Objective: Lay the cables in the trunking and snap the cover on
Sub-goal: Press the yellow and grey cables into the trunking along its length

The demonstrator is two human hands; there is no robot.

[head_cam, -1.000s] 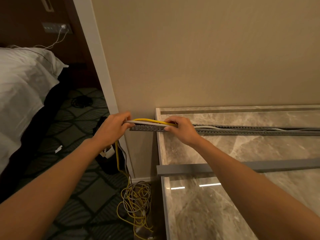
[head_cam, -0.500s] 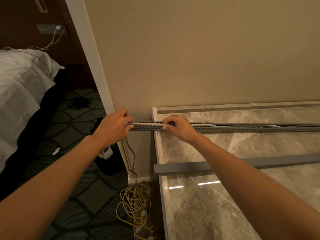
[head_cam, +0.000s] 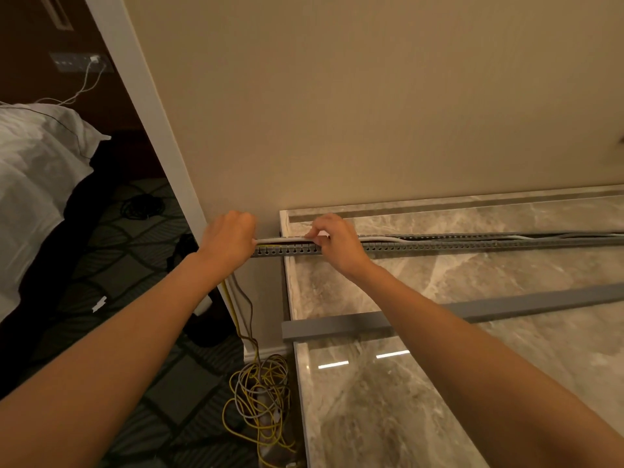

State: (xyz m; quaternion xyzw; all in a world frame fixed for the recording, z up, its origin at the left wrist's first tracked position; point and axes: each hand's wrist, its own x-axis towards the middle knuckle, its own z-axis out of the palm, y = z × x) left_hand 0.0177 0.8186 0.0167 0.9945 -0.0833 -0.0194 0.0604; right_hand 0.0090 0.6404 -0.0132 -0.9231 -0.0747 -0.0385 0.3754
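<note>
A grey slotted trunking [head_cam: 439, 245] lies along the marble counter [head_cam: 472, 383], its left end sticking out past the counter's edge. White and grey cables [head_cam: 388, 238] run inside it. My left hand [head_cam: 229, 243] grips the cables at the trunking's overhanging left end. My right hand [head_cam: 332, 239] pinches the white cable just right of that, on top of the trunking. From the left end the yellow and grey cables drop down to a loose coil [head_cam: 261, 403] on the floor. The grey cover strip [head_cam: 456, 314] lies apart on the counter, nearer to me.
A beige wall stands right behind the trunking, with a white door frame [head_cam: 148, 113] to the left. A bed with white linen [head_cam: 37, 184] and patterned carpet [head_cam: 135, 265] lie beyond the frame. A dark object [head_cam: 189, 244] sits on the floor under my left arm.
The yellow cable that arched above the trunking between my hands has gone down into it. Both hands have stayed at the left end, pressing the cables lower.
</note>
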